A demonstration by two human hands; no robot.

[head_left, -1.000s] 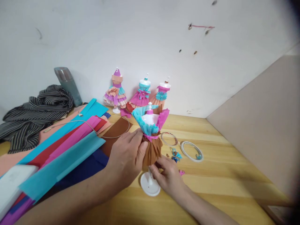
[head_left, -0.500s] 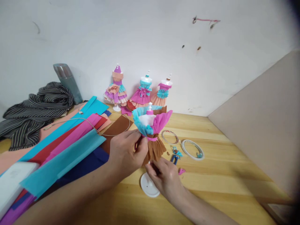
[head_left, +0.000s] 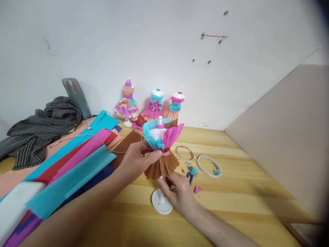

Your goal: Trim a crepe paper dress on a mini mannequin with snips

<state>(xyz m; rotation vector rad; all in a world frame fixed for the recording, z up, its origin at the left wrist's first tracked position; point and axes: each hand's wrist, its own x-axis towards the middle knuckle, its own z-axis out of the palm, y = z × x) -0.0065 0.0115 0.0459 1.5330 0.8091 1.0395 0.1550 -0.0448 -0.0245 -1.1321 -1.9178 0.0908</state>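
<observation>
In the middle stands a miniature dress form (head_left: 156, 134), with a white bust and a pink neck band. Its crepe paper dress has a flared turquoise and pink collar and a pleated brown skirt (head_left: 163, 166). My left hand (head_left: 138, 158) is closed round the waist, thumb on the front by the pink belt; its other fingers are behind. Under the skirt's hem, my right hand (head_left: 180, 191) pinches the stem just above the round white base (head_left: 161, 207). The skirt and fingers hide most of that stem.
Three dressed miniature forms, one with a turquoise bodice (head_left: 157, 97), line the wall. Folded crepe paper (head_left: 74, 180), striped cloth (head_left: 46, 120) and a bottle (head_left: 77, 97) lie left. Tape rings (head_left: 220, 173), blue snips (head_left: 190, 178) and paper scraps (head_left: 197, 189) lie right.
My left hand has opened its grip a little, its thumb now stretched across the waist. More of the brown skirt shows, spread wider. The view has tilted slightly up.
</observation>
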